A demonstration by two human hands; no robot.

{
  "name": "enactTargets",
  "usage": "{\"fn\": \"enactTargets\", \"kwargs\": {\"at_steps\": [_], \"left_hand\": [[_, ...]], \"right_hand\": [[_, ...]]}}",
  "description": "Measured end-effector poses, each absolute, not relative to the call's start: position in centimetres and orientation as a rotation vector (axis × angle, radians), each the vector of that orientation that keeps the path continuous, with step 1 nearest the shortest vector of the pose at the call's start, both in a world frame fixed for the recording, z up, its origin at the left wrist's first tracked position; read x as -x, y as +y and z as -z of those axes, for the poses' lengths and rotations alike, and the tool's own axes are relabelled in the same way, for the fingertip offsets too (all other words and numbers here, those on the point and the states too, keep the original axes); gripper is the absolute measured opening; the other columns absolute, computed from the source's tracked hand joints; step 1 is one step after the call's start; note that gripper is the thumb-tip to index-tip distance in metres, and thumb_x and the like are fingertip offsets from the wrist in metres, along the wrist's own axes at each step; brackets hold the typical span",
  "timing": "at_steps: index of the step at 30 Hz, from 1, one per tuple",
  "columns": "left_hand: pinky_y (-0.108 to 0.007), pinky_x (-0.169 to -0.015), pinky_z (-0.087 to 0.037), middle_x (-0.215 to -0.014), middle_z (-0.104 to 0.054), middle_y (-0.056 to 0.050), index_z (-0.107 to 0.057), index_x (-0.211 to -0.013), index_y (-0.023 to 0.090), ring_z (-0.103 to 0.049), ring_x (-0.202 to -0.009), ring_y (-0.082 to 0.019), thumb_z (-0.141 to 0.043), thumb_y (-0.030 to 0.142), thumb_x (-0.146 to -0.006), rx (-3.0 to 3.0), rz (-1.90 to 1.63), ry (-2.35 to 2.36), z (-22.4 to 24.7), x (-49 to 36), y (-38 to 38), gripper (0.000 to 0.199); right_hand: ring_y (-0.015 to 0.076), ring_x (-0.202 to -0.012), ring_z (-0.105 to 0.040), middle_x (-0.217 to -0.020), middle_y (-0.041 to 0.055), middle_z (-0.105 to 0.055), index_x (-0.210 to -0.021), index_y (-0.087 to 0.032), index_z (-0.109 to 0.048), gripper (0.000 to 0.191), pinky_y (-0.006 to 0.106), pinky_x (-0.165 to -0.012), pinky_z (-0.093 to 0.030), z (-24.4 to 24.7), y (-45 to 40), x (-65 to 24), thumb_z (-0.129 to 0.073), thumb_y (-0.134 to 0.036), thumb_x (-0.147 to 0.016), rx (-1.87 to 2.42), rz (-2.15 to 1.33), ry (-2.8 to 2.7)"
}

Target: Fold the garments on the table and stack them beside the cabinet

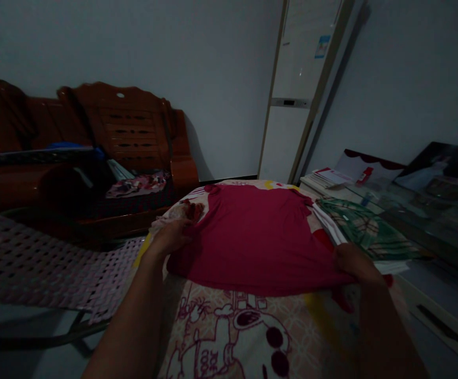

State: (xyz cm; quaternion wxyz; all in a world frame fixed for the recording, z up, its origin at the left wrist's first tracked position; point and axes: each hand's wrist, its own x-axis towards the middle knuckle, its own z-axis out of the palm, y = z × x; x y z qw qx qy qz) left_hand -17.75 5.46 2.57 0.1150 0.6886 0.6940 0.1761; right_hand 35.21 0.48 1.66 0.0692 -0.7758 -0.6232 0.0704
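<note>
Our L hand (171, 238) & R hand (357, 262) pinch pink top (256, 237) at sides.
If we pull unevenly, hem (258, 289) cd skew/crease.

A magenta shirt (252, 237), flat on a cartoon-print cloth (213, 342), its sides in both hands (171, 237) (355, 261).
</note>
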Motion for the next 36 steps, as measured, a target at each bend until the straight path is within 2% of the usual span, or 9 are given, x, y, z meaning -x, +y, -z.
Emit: {"fn": "enactTargets", "kwargs": {"at_steps": [3, 5, 6, 10, 14, 19, 24, 31, 36], "left_hand": [[-0.037, -0.099, -0.044, -0.123, -0.068, -0.010, -0.069, -0.113, 0.024, -0.060, -0.116, -0.033, -0.075, 0.029, -0.058, -1.998, -0.627, 1.907, -2.4, 17.4, 5.5, 0.055], [-0.036, -0.101, -0.043, -0.125, -0.067, -0.009, -0.069, -0.113, 0.023, -0.059, -0.118, -0.031, -0.074, 0.035, -0.061, -1.955, -0.701, 1.813, -2.2, 17.2, 5.6, 0.054], [-0.035, -0.101, -0.043, -0.125, -0.067, -0.009, -0.069, -0.113, 0.023, -0.059, -0.119, -0.030, -0.073, 0.036, -0.061, -1.930, -0.722, 1.779, -2.1, 17.1, 5.7, 0.054], [-0.035, -0.100, -0.044, -0.126, -0.066, -0.009, -0.070, -0.113, 0.021, -0.058, -0.120, -0.030, -0.076, 0.041, -0.058, -1.813, -0.796, 1.648, -1.8, 17.3, 5.7, 0.059], [-0.036, -0.094, -0.049, -0.124, -0.067, -0.009, -0.070, -0.114, 0.020, -0.061, -0.113, -0.029, -0.081, 0.052, -0.054, -1.574, -0.913, 1.500, -1.6, 17.5, 5.6, 0.069], [-0.035, -0.083, -0.054, -0.111, -0.072, -0.009, -0.072, -0.112, 0.019, -0.067, -0.097, -0.026, -0.082, 0.057, -0.054, -1.338, -1.062, 1.365, -1.5, 17.8, 5.4, 0.070], [-0.034, -0.079, -0.055, -0.104, -0.072, -0.007, -0.069, -0.115, 0.019, -0.068, -0.090, -0.023, -0.086, 0.051, -0.051, -1.186, -1.072, 1.355, -1.8, 18.0, 5.3, 0.073], [-0.032, -0.076, -0.055, -0.093, -0.072, -0.006, -0.070, -0.114, 0.016, -0.067, -0.086, -0.023, -0.089, 0.041, -0.047, -1.210, -1.082, 1.410, -1.9, 18.2, 5.3, 0.075], [-0.030, -0.079, -0.054, -0.099, -0.072, -0.008, -0.072, -0.109, 0.013, -0.066, -0.090, -0.023, -0.089, 0.041, -0.048, -1.258, -1.070, 1.421, -1.5, 18.4, 5.7, 0.070]], "right_hand": [[0.0285, -0.081, -0.068, -0.086, 0.0170, -0.072, -0.070, -0.018, -0.070, 0.010, 0.034, -0.068, -0.045, -2.8, 0.4, -32.1, -0.062, -0.013, -0.069, 2.419, 0.026, -1.898], [0.0274, -0.089, -0.067, -0.091, 0.0152, -0.072, -0.080, -0.019, -0.071, 0.012, 0.033, -0.075, -0.045, -3.7, 0.3, -28.9, -0.061, -0.016, -0.074, 2.138, 0.090, -1.999], [0.0253, -0.089, -0.066, -0.092, 0.0129, -0.072, -0.083, -0.019, -0.071, 0.014, 0.032, -0.076, -0.045, -4.0, 0.3, -27.0, -0.059, -0.017, -0.076, 1.948, 0.011, -2.052], [0.0167, -0.073, -0.063, -0.077, 0.0027, -0.071, -0.078, -0.018, -0.070, 0.014, 0.024, -0.066, -0.043, -3.9, -0.5, -20.4, -0.058, -0.023, -0.078, 1.298, -0.817, -2.297], [0.0129, -0.065, -0.059, -0.070, -0.0003, -0.068, -0.076, -0.016, -0.071, 0.011, 0.022, -0.059, -0.037, -2.2, -1.3, -17.2, -0.061, -0.021, -0.075, 1.143, -1.069, -2.419], [0.0122, -0.064, -0.055, -0.071, 0.0001, -0.067, -0.077, -0.018, -0.071, 0.007, 0.023, -0.058, -0.030, -1.4, -1.8, -16.2, -0.067, -0.022, -0.073, 1.240, -0.844, -2.625], [0.0114, -0.062, -0.051, -0.073, 0.0014, -0.067, -0.078, -0.018, -0.068, 0.012, 0.024, -0.057, -0.025, -1.1, -2.0, -15.6, -0.056, -0.013, -0.075, 1.238, -0.623, -2.747], [0.0100, -0.058, -0.049, -0.065, -0.0005, -0.063, -0.071, -0.017, -0.065, 0.013, 0.023, -0.055, -0.024, -1.6, -2.1, -15.8, -0.053, -0.011, -0.072, 1.282, -0.758, -2.715], [0.0107, -0.061, -0.050, -0.072, -0.0002, -0.065, -0.081, -0.017, -0.064, 0.010, 0.024, -0.057, -0.024, -1.6, -2.4, -15.7, -0.057, -0.015, -0.074, 1.240, -0.673, -2.809]]}}
